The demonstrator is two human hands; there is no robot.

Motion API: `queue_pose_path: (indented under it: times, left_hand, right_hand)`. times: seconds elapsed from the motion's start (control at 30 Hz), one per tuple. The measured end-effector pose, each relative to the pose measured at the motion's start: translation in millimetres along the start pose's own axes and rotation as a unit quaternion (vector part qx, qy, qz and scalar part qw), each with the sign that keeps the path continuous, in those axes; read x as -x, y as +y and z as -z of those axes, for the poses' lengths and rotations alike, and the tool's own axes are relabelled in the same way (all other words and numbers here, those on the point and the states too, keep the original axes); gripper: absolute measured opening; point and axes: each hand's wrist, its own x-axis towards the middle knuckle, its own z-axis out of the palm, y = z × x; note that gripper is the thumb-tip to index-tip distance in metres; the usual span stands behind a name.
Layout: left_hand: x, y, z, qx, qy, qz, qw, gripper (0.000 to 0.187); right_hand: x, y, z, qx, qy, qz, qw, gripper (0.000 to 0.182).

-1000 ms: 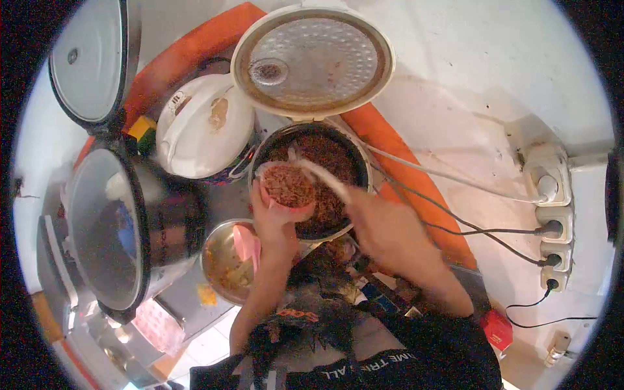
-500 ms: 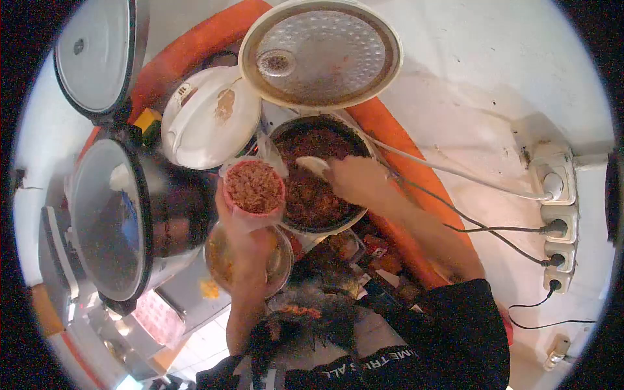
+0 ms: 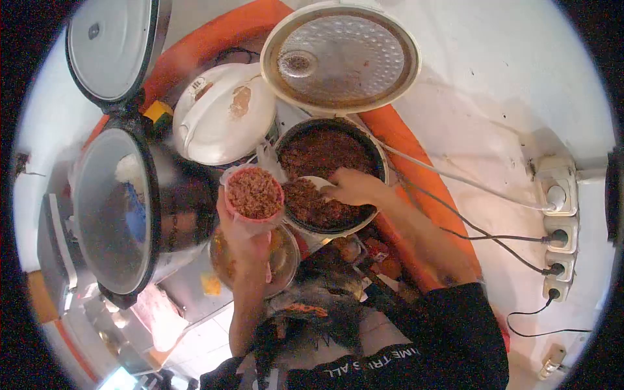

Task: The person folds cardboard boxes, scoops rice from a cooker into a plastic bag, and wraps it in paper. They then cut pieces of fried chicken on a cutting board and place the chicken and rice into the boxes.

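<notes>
Careful, your left hand [image 3: 236, 233] wraps that full cup [image 3: 261, 225], right hand [image 3: 355, 188] grips the scoop [image 3: 318, 182]; tilting could spill rice [image 3: 255, 193].

The grey counter [image 3: 187, 273] carries a large cooker [image 3: 151, 208] at the left, a closed cooker [image 3: 221, 123] farther back and, just beside that, an open cooker [image 3: 379, 159]. Nearer the front edge sit a metal bowl [image 3: 286, 255] and a yellow scrap [image 3: 210, 284].

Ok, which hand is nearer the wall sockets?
Right: the right hand is over the open cooker, left of the wall sockets; the left hand, holding a cup, is farther left.
</notes>
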Motion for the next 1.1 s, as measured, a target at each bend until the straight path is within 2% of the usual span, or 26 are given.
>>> queue_pose_path:
  times: [0.03, 0.07, 0.13, 0.17, 0.23, 0.27, 0.33, 0.37, 0.4, 0.43, 0.57, 0.63, 0.67, 0.7, 0.73, 0.77, 0.8, 0.87, 0.9, 0.93, 0.97, 1.0, 1.07, 1.1]
  left_hand:
    - [1, -1, -2, 0.0, 0.0, 0.0, 1.0, 0.052]
    - [3, -2, -2, -0.029, -0.007, -0.022, 0.999, 0.053]
    - [4, -3, -3, -0.058, -0.014, -0.046, 0.997, 0.053]
    - [5, -4, -2, -0.074, -0.013, -0.05, 0.996, 0.054]
    - [2, -11, 3, -0.087, -0.01, -0.055, 0.995, 0.054]
    - [-3, -18, 7, -0.118, -0.012, -0.054, 0.991, 0.054]
    - [-7, -24, 9, -0.149, -0.012, -0.055, 0.987, 0.054]
    - [-7, -26, 4, -0.051, -0.035, -0.019, 0.998, 0.063]
    - [-8, -27, 1, 0.048, -0.058, 0.017, 0.997, 0.072]
    - [-20, -42, 6, 0.024, -0.061, 0.009, 0.998, 0.064]
    - [-15, -64, -8, 0.01, 0.003, 0.037, 0.999, 0.056]
    - [-21, -78, -12, -0.061, -0.076, -0.005, 0.995, 0.058]
    - [-13, -74, -27, -0.06, -0.077, -0.005, 0.995, 0.058]
    - [1, -62, -51, -0.109, -0.011, 0.021, 0.994, 0.049]
    - [8, -55, -65, -0.159, 0.054, 0.048, 0.985, 0.04]
    - [-24, -88, -32, -0.157, -0.024, 0.103, 0.982, 0.042]
    - [-14, -73, -52, -0.156, -0.027, 0.103, 0.982, 0.042]
    - [13, -49, -88, -0.397, -0.005, -0.042, 0.917, 0.042]
    - [11, -71, -72, -0.525, -0.017, -0.168, 0.834, 0.051]
    - [10, -74, -71, -0.526, -0.018, -0.169, 0.834, 0.051]
    - [12, -69, -78, -0.243, -0.018, -0.045, 0.969, 0.058]
    - [11, -66, -84, 0.069, -0.017, 0.085, 0.994, 0.065]
    - [-2, -64, -83, 0.043, -0.094, 0.078, 0.992, 0.05]
    - [-3, -67, -75, 0.067, -0.092, 0.081, 0.99, 0.044]
  right_hand:
    - [2, 2, 7, -0.046, -0.046, -0.005, 0.998, 0.052]
    - [5, 0, 17, -0.045, -0.047, -0.005, 0.998, 0.052]
    - [12, -2, 35, -0.158, -0.148, -0.049, 0.975, 0.051]
    - [16, 4, 38, -0.157, -0.149, -0.048, 0.975, 0.051]
    - [25, 14, 43, -0.272, -0.112, 0.026, 0.955, 0.048]
    - [33, 3, 53, -0.27, -0.114, 0.027, 0.956, 0.048]
    - [51, -17, 74, -0.284, -0.072, -0.1, 0.951, 0.046]
    - [54, -14, 74, -0.283, -0.072, -0.098, 0.951, 0.046]
    - [57, -9, 74, -0.267, -0.031, -0.104, 0.957, 0.046]
    - [60, -7, 74, -0.25, 0.01, -0.11, 0.962, 0.045]
    - [82, -31, 87, -0.196, 0.026, -0.063, 0.978, 0.045]
    - [84, -48, 63, -0.128, 0.19, 0.005, 0.973, 0.045]
    - [92, -74, 58, -0.024, 0.209, -0.059, 0.976, 0.042]
    - [92, -85, 42, -0.007, 0.219, -0.058, 0.974, 0.038]
    - [93, -94, 27, 0.01, 0.23, -0.059, 0.971, 0.04]
    - [98, -106, 17, 0.051, 0.181, -0.076, 0.979, 0.052]
    - [100, -112, 1, 0.03, 0.207, -0.051, 0.977, 0.066]
    - [108, -115, -9, -0.014, 0.197, -0.066, 0.978, 0.075]
    - [110, -113, -5, -0.012, 0.199, -0.065, 0.978, 0.075]
    - [115, -111, -1, 0.002, 0.174, -0.066, 0.983, 0.077]
    - [123, -109, 2, 0.014, 0.148, -0.068, 0.987, 0.078]
    - [129, -109, 14, 0.014, 0.15, -0.071, 0.986, 0.078]
    - [143, -106, 44, -0.127, 0.149, -0.17, 0.966, 0.078]
    - [151, -92, 39, -0.184, 0.252, -0.091, 0.946, 0.068]
